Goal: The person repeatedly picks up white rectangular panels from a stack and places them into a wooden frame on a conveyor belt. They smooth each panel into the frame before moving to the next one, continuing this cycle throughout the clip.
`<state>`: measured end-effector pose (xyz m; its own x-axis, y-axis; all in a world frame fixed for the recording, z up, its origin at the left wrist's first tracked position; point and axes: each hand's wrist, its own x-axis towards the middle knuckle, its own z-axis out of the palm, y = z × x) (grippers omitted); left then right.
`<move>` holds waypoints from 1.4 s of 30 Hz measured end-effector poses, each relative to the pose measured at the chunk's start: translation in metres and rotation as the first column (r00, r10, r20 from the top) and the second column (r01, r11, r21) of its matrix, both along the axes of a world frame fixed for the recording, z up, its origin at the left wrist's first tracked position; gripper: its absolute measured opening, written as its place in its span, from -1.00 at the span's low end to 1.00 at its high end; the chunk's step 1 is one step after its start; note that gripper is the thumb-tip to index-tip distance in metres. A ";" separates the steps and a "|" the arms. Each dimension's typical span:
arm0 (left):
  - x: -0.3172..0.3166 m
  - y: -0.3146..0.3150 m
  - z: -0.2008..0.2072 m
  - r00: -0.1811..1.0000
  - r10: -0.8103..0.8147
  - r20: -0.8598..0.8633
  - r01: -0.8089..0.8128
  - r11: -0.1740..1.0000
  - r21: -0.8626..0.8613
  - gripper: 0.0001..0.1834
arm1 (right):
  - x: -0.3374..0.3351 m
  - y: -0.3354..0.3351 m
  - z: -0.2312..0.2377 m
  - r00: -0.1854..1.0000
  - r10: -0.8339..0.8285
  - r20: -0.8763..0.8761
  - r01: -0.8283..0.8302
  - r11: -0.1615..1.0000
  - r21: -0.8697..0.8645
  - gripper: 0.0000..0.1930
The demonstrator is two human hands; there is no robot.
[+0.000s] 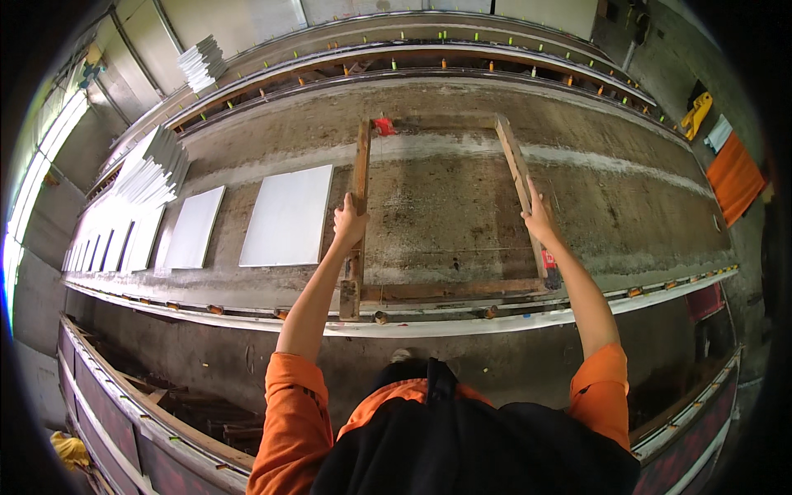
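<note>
A rectangular wooden frame (360, 161) lies on or just over a long stained work table (619, 223); the exact gap cannot be told. My left hand (351, 221) grips the frame's left bar, fingers wrapped around it. On the opposite bar, my right hand (540, 219) is closed too, with one finger stretched along the wood. Red patches show at the frame's far left and near right corners. Through its middle I see the brown table surface; whether a mesh is stretched there is unclear. Just left of the frame lies a flat white sheet (287, 216).
More white sheets (196, 228) lie in a row toward the left, beside a fanned pile of white sheets (157, 169). Rails with small coloured pegs (491, 66) edge the tables. Orange cloth (736, 180) hangs at right. Another bench (148, 421) stands near me at lower left.
</note>
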<state>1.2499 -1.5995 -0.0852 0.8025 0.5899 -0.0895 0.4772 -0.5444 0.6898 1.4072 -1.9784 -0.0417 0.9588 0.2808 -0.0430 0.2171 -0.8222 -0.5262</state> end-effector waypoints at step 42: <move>-0.086 -0.072 0.041 0.891 -0.033 0.454 0.211 0.913 -0.349 -0.48 | -0.008 -0.046 -0.011 0.979 0.069 0.192 -0.045 0.991 -0.125 -0.25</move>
<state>1.1637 -1.6712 -0.0445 0.8754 0.4759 0.0849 0.0321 -0.2325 0.9721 1.3991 -2.0240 -0.0528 0.9344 0.3397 0.1073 0.3547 -0.8595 -0.3680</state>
